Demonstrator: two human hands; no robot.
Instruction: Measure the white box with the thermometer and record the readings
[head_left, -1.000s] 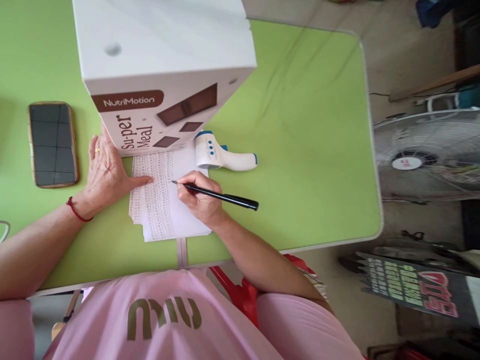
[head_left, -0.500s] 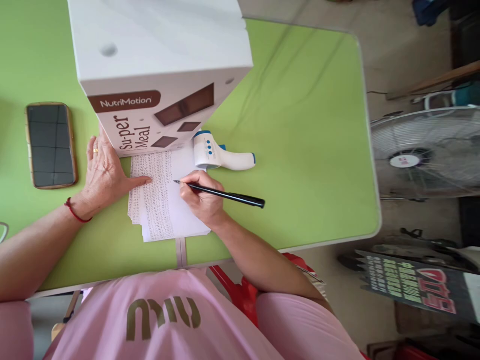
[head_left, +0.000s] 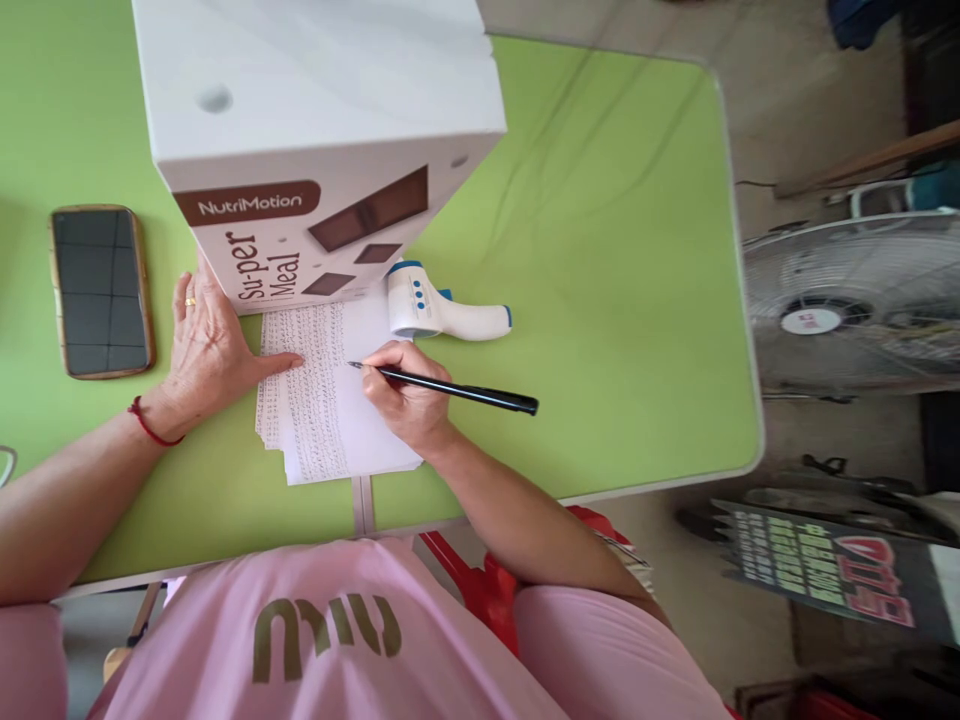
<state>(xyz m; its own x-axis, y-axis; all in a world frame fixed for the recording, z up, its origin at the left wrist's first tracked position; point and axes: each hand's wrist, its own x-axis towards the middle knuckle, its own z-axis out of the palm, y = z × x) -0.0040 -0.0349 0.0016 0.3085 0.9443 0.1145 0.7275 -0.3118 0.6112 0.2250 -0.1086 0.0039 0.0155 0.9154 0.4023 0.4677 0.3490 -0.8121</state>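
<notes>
My right hand (head_left: 407, 398) grips a black pen (head_left: 480, 394), its tip at the sheets of paper (head_left: 375, 430), beside rows of small handwriting. My left hand (head_left: 214, 340) lies flat on the table at the left of the sheets, its thumb stretched over their edge and its fingers alongside a tall white box (head_left: 330, 220) printed "NutriMotion Su-per Meal". Partly under that box lie the top ends of the sheets. A white and blue infrared thermometer (head_left: 442, 305) rests at their upper right corner, just beyond my right hand.
Left of my left hand lies a phone (head_left: 103, 290) in a worn case on the green table (head_left: 622, 300). Past the table's right edge stand a fan (head_left: 840, 315) and a dark printed sign (head_left: 825, 565). Something red (head_left: 480, 595) hangs below the front edge.
The pen's rear end has swung slightly to the right, and my right hand has shifted a touch the same way. My left hand stays in place.
</notes>
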